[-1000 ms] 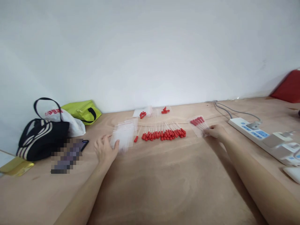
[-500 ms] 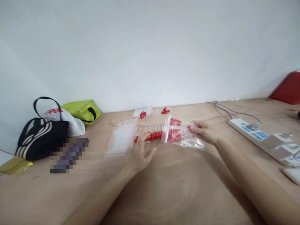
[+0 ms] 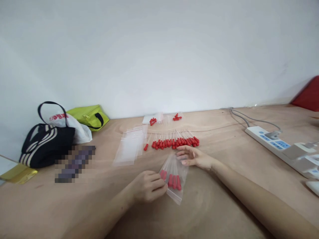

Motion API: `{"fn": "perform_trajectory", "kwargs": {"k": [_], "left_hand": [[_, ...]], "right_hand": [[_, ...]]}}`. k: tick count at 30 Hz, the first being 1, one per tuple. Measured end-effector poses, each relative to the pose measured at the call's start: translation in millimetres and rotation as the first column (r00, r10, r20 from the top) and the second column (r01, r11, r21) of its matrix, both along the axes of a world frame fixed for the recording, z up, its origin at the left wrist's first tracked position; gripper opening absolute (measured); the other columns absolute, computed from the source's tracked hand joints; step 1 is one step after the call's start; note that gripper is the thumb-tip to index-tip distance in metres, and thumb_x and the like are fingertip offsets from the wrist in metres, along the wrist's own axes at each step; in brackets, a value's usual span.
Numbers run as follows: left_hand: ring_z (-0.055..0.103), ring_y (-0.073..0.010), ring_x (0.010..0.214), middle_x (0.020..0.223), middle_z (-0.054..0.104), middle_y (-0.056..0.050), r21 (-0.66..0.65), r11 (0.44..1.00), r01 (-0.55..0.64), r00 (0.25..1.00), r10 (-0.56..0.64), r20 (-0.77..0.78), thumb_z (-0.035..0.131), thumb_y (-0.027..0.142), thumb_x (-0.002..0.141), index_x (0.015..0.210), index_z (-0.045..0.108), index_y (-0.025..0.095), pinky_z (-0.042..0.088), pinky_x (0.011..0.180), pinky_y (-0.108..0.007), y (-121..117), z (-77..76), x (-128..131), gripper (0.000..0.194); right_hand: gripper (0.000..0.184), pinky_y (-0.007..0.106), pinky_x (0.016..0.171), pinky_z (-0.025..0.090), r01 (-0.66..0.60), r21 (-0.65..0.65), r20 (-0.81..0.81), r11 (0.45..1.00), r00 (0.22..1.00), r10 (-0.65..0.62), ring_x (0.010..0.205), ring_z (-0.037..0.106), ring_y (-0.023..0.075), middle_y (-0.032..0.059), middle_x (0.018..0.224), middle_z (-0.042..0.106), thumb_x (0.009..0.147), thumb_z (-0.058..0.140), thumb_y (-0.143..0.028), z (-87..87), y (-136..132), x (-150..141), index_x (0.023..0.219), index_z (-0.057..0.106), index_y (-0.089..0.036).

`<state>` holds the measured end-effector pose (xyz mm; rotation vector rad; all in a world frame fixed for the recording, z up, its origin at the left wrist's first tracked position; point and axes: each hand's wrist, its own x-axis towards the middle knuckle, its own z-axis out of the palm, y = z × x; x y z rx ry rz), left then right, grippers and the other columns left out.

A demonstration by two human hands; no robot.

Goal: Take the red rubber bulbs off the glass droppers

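Note:
A clear zip bag (image 3: 183, 172) lies slanted on the table close to me, with several red-bulbed droppers (image 3: 174, 182) inside, their red ends toward me. My left hand (image 3: 149, 187) is closed on the bag's left edge, fingers curled and pinching the film. At the bag's far end, my right hand (image 3: 198, 158) has its fingers apart, and whether it touches the film I cannot tell. Beyond it lies a row of loose red-bulbed droppers (image 3: 171, 143), their thin clear stems pointing to the wall. One single dropper (image 3: 146, 146) rests apart, left of the row.
Flat clear zip bags (image 3: 127, 149) are fanned out at left. Small bags with red pieces (image 3: 153, 121) lie by the wall. A black bag (image 3: 50, 146), a lime bag (image 3: 87, 116) and a blurred dark object (image 3: 76, 164) stand left. A power strip (image 3: 267, 137) with plugs lies right.
The bag of droppers has come down and toward me from the right hand's raised hold. My left hand has drawn back and closed on its edge; my right hand has moved left and opened.

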<state>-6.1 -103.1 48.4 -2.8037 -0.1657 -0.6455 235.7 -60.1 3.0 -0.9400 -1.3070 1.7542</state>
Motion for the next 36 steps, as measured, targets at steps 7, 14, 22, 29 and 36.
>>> {"fn": "perform_trajectory", "kwargs": {"k": [7,14,22,29,36], "left_hand": [[0.048,-0.0099,0.049,0.061,0.054,0.0,-0.367,0.818,-0.444,0.894,0.378,-0.238,0.041,0.016,0.079,0.062,0.052,0.016,0.03,0.043,-0.022,-33.3,-5.3,26.4,0.02],[0.05,-0.0109,0.053,0.048,0.052,0.001,-0.726,0.444,-0.525,0.79,0.573,-0.221,0.042,0.016,0.073,0.045,0.049,0.016,0.035,0.052,-0.021,9.1,2.0,55.1,0.029],[0.043,-0.0072,0.043,0.042,0.052,0.003,-0.785,0.356,-0.507,0.817,0.488,-0.307,0.044,0.016,0.07,0.044,0.052,0.015,0.034,0.053,-0.021,19.2,-11.0,55.2,0.027],[0.046,-0.0074,0.046,0.044,0.054,0.005,-0.816,0.275,-0.509,0.791,0.522,-0.318,0.054,0.02,0.066,0.052,0.058,0.016,0.037,0.06,-0.021,20.0,-14.1,58.6,0.015],[0.045,-0.007,0.044,0.046,0.054,0.004,-0.875,0.145,-0.462,0.792,0.511,-0.333,0.059,0.033,0.066,0.059,0.06,0.014,0.033,0.048,-0.019,23.2,-18.8,57.9,0.02]], "right_hand": [[0.027,0.027,0.071,0.045,0.097,0.365,0.28,0.926,0.937,-0.208,0.075,0.055,0.0117,0.0036,0.083,0.059,0.066,0.065,-0.032,-2.0,-5.6,-11.0,0.086,0.057,-0.015],[0.023,0.016,0.036,0.037,0.158,0.087,0.405,0.984,0.896,-0.18,0.04,0.048,0.0053,-0.0031,0.051,0.054,0.069,0.059,-0.035,4.4,-8.9,2.6,0.065,0.052,-0.014],[0.021,0.013,0.042,0.046,-0.065,-0.297,0.296,0.953,0.942,0.157,0.046,0.057,0.0063,0.0014,0.058,0.063,0.063,0.068,-0.031,14.6,-25.2,-9.0,0.067,0.061,-0.011],[0.024,0.011,0.04,0.045,0.021,-0.312,0.285,0.95,0.956,0.072,0.046,0.058,0.0059,0.0012,0.055,0.062,0.068,0.064,-0.034,12.6,-29.2,-18.9,0.065,0.06,-0.011],[0.014,0.011,0.037,0.043,0.062,-0.312,0.315,0.948,0.948,0.041,0.043,0.056,0.0056,0.0,0.054,0.062,0.072,0.059,-0.023,13.5,-29.7,-22.0,0.064,0.058,-0.012]]}}
